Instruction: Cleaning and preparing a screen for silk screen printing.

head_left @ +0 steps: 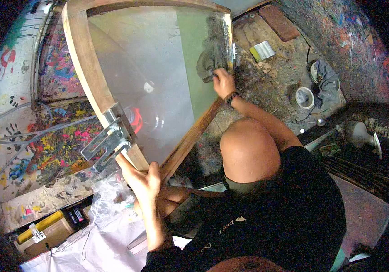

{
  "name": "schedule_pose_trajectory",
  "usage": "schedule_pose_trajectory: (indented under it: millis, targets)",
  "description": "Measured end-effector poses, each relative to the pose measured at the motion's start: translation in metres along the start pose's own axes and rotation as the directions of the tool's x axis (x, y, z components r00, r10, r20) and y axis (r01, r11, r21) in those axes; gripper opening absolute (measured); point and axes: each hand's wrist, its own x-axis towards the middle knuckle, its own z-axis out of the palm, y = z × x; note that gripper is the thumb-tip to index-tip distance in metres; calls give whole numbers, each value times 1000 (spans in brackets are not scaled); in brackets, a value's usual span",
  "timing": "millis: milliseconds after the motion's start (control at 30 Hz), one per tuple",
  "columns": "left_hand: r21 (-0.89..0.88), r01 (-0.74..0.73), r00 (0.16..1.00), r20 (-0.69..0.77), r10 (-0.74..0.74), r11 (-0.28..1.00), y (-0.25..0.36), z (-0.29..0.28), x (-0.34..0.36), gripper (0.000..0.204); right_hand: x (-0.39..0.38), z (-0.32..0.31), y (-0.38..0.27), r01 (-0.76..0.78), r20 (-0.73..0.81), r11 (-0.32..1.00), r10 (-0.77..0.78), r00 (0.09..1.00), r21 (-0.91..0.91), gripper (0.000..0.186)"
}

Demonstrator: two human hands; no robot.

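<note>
A large wooden screen frame (95, 81) with pale see-through mesh (144, 59) stretched across it stands tilted in front of me. My left hand (143, 179) is wrapped round its near corner, just below a slotted metal bracket (113, 136) fixed to the left side bar. At the right side of the mesh, my right hand (223, 84) is closed, with the fingers against the surface. Whatever sits in those fingers is too small to make out. A dark, wet-looking patch (211, 56) spreads over the green-tinted strip of mesh beside it.
On the stained surface to the right are a white tub (304, 97), a grey cloth (327, 79) over another container, a yellow-and-white packet (262, 51) and a brown slab (279, 22). Paint-splattered board (54, 149), clear tubing and crumpled plastic (108, 199) lie left.
</note>
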Motion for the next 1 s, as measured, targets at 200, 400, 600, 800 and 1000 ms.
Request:
schedule_pose_trajectory:
  millis: [200,400,600,800,1000]
  targets:
    - [-25,-37,996,-82,35,999,-3,5,-5,80,8,12,33,171,-292,985,-168,942,-18,17]
    - [2,-31,995,-95,31,1000,-9,6,-4,81,13,15,42,-79,-90,993,71,993,-91,20]
    - [10,-41,996,-73,42,999,-6,5,0,86,18,21,52,142,-165,990,-141,976,-6,20]
    - [-38,134,991,-4,-134,990,-9,0,-4,95,-23,44,95,-410,-32,866,419,907,-285,29]
    - [70,31,999,-39,-29,997,-18,1,-5,97,-10,41,101,-120,-143,992,113,983,-44,24]
